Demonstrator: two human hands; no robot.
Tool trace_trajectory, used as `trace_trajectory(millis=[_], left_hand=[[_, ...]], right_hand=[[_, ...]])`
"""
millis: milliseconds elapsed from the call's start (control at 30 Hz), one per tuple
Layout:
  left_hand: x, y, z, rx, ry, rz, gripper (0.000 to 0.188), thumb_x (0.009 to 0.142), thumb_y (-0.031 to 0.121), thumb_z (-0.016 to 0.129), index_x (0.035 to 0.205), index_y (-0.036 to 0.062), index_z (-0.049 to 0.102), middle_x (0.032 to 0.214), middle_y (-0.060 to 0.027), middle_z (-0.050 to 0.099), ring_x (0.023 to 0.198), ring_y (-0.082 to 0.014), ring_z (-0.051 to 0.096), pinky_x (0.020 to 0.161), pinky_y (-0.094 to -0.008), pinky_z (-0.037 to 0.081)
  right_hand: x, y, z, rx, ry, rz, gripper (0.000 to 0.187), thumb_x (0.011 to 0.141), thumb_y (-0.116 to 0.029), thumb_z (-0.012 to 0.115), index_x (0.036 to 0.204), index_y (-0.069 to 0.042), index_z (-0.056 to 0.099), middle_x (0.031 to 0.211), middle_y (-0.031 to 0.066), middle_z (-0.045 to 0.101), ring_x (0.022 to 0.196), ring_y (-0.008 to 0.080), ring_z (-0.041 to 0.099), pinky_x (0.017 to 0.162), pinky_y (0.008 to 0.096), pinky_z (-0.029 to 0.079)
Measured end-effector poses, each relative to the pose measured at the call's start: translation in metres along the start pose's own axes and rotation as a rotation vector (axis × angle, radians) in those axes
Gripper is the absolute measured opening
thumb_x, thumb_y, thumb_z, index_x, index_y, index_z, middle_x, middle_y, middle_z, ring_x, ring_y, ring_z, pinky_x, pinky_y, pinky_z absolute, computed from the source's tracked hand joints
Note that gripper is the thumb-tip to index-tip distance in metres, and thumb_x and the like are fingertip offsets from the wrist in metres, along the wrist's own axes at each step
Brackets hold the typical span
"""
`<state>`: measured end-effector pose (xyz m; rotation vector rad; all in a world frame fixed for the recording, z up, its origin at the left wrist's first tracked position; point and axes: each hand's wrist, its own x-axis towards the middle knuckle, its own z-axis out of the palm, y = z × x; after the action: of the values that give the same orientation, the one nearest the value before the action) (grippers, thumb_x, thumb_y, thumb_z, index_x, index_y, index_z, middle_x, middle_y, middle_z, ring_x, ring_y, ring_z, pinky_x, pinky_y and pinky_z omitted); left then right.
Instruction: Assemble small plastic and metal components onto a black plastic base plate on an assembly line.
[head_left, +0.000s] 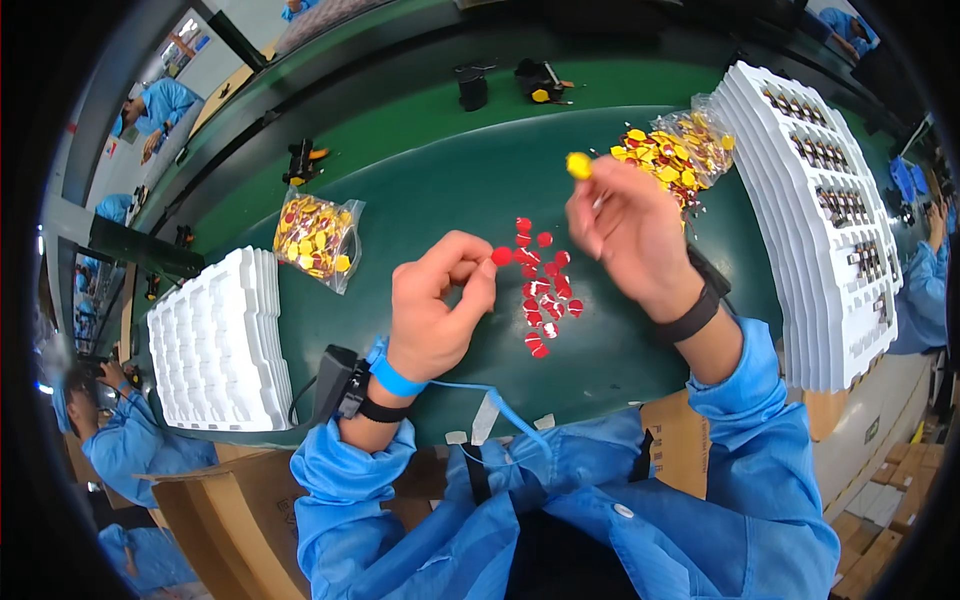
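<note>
My left hand (440,295) is closed, pinching a small round red disc (502,256) between thumb and forefinger above the green work surface. Raised at the right, my right hand (635,225) pinches a small yellow disc (579,165) at its fingertips. Between the hands lies a loose scatter of red discs (545,288), several with white marks. Just beyond my right hand, a heap of yellow and dark red discs (660,155) spills from a clear plastic bag (708,125). Another clear bag (318,238) of such discs lies to the left.
White moulded trays (215,345) are stacked at the left. A taller stack of white trays (800,250) with small metal parts stands at the right. Dark devices (540,82) sit at the back. A cardboard box (235,525) is below the table edge. A blue cord (500,400) runs from my left wrist.
</note>
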<state>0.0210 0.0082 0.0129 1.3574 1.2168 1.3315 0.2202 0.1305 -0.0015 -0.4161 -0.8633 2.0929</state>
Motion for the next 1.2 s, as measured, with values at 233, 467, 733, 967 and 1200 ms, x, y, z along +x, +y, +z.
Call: trace_trajectory(millis=[233, 467, 733, 967, 1200], left_hand=[[0.064, 0.006, 0.029, 1.353, -0.514, 0.496, 0.016, 0.082, 0.015, 0.062, 0.082, 0.0011, 0.053, 0.069, -0.0165, 0.065, 0.062, -0.0343, 0.065, 0.055, -0.0433, 0.051], [0.109, -0.008, 0.025, 1.068, -0.885, 0.231, 0.040, 0.097, 0.031, 0.050, 0.074, -0.0010, 0.057, 0.065, -0.0215, 0.062, 0.059, -0.0372, 0.062, 0.058, -0.0456, 0.050], [0.222, -0.013, -0.073, 1.156, 0.471, 0.130, 0.054, 0.088, 0.050, 0.064, 0.088, -0.0034, 0.067, 0.065, -0.0106, 0.062, 0.060, -0.0196, 0.062, 0.049, -0.0350, 0.044], [0.209, -0.011, -0.061, 0.605, -0.102, -0.200, 0.038, 0.077, 0.009, 0.081, 0.102, 0.0012, 0.054, 0.060, -0.0021, 0.054, 0.039, -0.0088, 0.045, 0.035, -0.0262, 0.029], [0.067, 0.006, -0.002, 0.161, -0.076, -0.065, 0.023, 0.074, 0.000, 0.081, 0.087, -0.0005, 0.062, 0.067, 0.0082, 0.051, 0.058, 0.0014, 0.042, 0.048, -0.0199, 0.031]], right_hand=[[0.011, -0.018, -0.010, -0.168, 0.268, -0.331, 0.018, 0.094, -0.013, 0.059, 0.087, 0.002, 0.066, 0.075, 0.0110, 0.067, 0.056, 0.0173, 0.061, 0.051, 0.0261, 0.046], [0.008, -0.024, -0.011, -0.137, 0.266, -0.315, 0.018, 0.093, -0.011, 0.060, 0.080, 0.001, 0.064, 0.072, 0.0100, 0.065, 0.054, 0.0156, 0.060, 0.049, 0.0250, 0.043], [0.010, -0.022, -0.011, -0.186, 0.237, -0.361, 0.018, 0.093, -0.009, 0.060, 0.079, 0.001, 0.065, 0.068, 0.0087, 0.064, 0.050, 0.0131, 0.058, 0.045, 0.0222, 0.042], [0.017, -0.005, -0.017, -0.394, 0.302, -0.214, 0.013, 0.092, -0.006, 0.062, 0.085, 0.003, 0.069, 0.073, 0.0075, 0.066, 0.060, 0.0128, 0.064, 0.050, 0.0222, 0.048], [-0.004, -0.009, 0.016, -0.539, -0.038, -0.251, 0.012, 0.093, -0.006, 0.064, 0.089, 0.004, 0.070, 0.077, 0.0072, 0.068, 0.066, 0.0109, 0.065, 0.057, 0.0223, 0.051]])
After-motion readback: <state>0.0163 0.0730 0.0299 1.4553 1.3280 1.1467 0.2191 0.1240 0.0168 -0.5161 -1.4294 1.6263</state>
